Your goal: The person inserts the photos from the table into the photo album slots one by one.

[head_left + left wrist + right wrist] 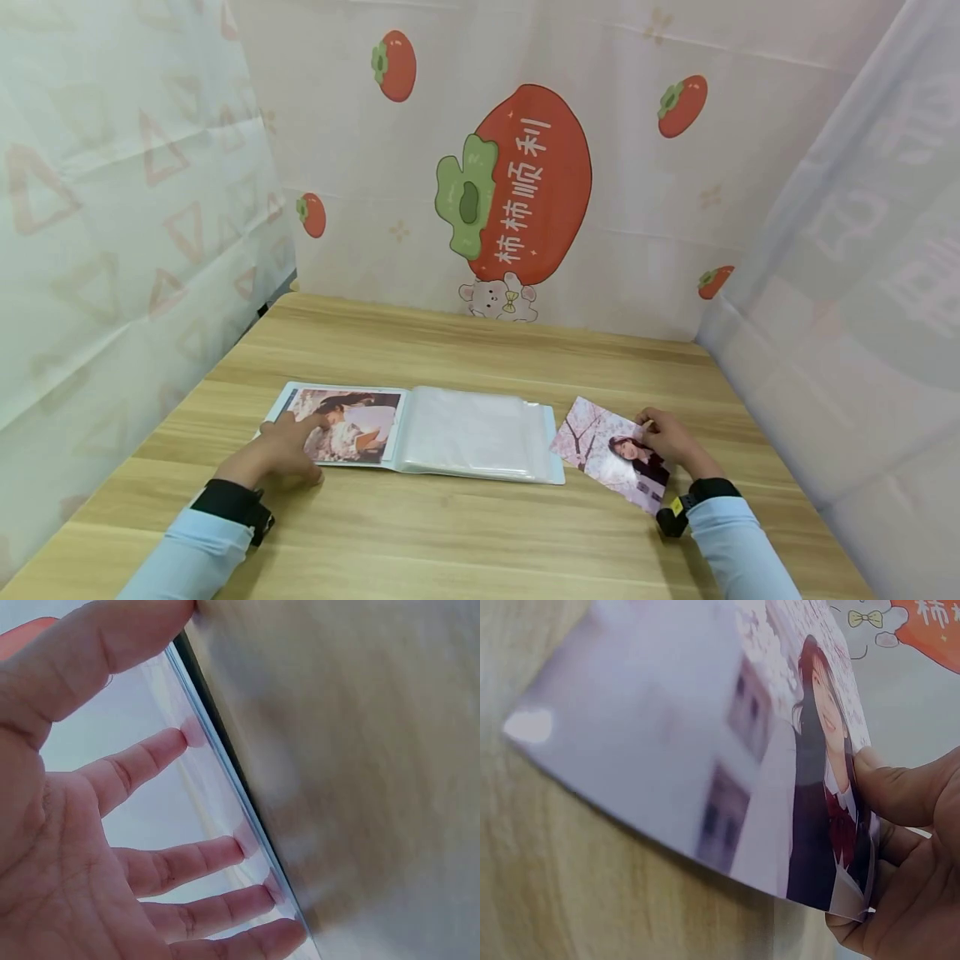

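A pale blue photo album (557,467) lies spread on the table. Its left page carries a photo (381,414) of a person among blossoms; clear plastic sleeves (465,433) cover the right page. My left hand (279,448) rests on the left page, its index finger over the photo. In the left wrist view the fingers (176,870) are extended, fingertips against a glossy surface beside the edge. To the album's right, my right hand (672,439) pinches a loose photo (600,446) of a dark-haired person under pink blossoms by its edge, thumb on the picture side.
The wooden table (450,542) extends in front of the album and behind it. A white cloth backdrop (337,125) printed with persimmons stands along the far edge, with cloth walls on the left and right.
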`<state>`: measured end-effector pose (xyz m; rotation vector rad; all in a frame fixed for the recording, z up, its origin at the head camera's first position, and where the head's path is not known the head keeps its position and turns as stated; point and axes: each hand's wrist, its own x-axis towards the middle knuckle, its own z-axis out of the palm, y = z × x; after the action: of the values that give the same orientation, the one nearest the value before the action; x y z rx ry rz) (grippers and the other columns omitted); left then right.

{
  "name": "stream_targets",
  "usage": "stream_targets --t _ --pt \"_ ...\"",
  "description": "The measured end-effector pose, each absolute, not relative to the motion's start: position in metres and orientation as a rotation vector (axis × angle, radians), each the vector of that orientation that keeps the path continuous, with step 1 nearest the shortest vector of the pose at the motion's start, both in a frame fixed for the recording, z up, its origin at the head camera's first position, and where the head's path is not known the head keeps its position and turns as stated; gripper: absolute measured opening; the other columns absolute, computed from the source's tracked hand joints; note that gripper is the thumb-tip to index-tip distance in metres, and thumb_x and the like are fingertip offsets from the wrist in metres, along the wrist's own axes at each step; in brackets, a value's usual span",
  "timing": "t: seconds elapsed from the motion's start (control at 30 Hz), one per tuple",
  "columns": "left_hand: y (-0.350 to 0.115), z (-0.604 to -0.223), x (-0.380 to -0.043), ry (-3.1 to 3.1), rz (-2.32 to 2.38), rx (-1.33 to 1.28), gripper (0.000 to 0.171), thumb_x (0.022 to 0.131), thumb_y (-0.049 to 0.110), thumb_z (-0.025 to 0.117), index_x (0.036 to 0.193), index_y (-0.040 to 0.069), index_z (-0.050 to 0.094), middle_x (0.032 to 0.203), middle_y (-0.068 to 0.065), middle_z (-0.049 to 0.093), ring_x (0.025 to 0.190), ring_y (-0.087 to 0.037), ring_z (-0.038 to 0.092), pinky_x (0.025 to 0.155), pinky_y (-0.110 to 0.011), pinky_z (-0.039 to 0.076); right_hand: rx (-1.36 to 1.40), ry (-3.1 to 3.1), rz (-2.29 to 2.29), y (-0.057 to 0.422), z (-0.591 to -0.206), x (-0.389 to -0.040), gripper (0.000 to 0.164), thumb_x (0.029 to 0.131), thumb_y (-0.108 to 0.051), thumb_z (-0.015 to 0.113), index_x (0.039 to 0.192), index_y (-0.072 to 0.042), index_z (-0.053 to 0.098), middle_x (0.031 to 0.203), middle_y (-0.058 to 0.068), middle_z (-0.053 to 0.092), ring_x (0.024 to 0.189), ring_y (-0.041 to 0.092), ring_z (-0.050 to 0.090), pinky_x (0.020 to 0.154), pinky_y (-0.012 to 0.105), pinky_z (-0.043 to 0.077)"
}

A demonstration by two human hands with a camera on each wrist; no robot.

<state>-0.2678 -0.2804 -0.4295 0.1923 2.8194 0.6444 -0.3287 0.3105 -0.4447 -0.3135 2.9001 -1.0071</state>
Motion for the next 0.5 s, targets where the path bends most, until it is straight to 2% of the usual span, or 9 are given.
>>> stream_targets --t 0.3,0.5 --pt "-0.278 -0.430 -0.266 2.843 0.688 0.133 0.072 0.060 0.023 0.086 0.122 0.009 0.052 0.110 -0.030 0.034 0.092 -0.049 0.032 0.063 -0.052 0.041 -0.189 2.753 -1.239 0.317 -0.439 -0.324 0.018 0.091 -0.003 0.055 0.104 0.008 0.050 0.076 0.008 0.050 0.066 0.020 0.048 0.054 0.034 0.043" --pt "-0.274 -0.428 -0.265 2.916 0.665 0.142 0.069 0.061 0.032 0.085 0.119 0.007 0.055 0.111 -0.026 0.040 0.096 -0.047 0.030 0.069 -0.055 0.034 -0.181 2.699 -1.368 0.317 -0.434 -0.324 0.022 0.092 -0.006 0.056 0.107 0.010 0.049 0.077 0.008 0.051 0.065 0.018 0.048 0.052 0.031 0.043"
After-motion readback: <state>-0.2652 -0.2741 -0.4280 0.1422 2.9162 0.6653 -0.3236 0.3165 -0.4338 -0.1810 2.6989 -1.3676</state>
